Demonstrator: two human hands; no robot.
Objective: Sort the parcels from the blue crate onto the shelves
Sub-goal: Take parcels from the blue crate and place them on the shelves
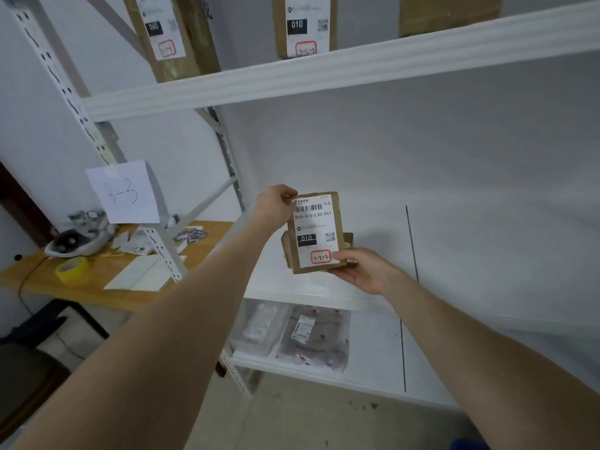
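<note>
A small brown cardboard parcel [316, 233] with a white shipping label, marked 010 and a red-framed handwritten code, is held upright over the middle white shelf [373, 300]. My left hand [274, 206] grips its top left corner. My right hand [360, 269] holds its bottom right corner from below. Another brown parcel seems to stand right behind it, mostly hidden. On the upper shelf [324, 77] stand three brown parcels: one at the left [168, 34], one in the middle [305, 26] and one at the right [449, 14]. A blue corner [469, 444] shows at the bottom edge.
A paper sign reading 3-3 [125, 191] hangs on the white shelf post. To the left a wooden table [97, 287] carries yellow tape [72, 269], papers and small items. The lower shelf holds a clear box [263, 326] and a plastic bag [316, 339].
</note>
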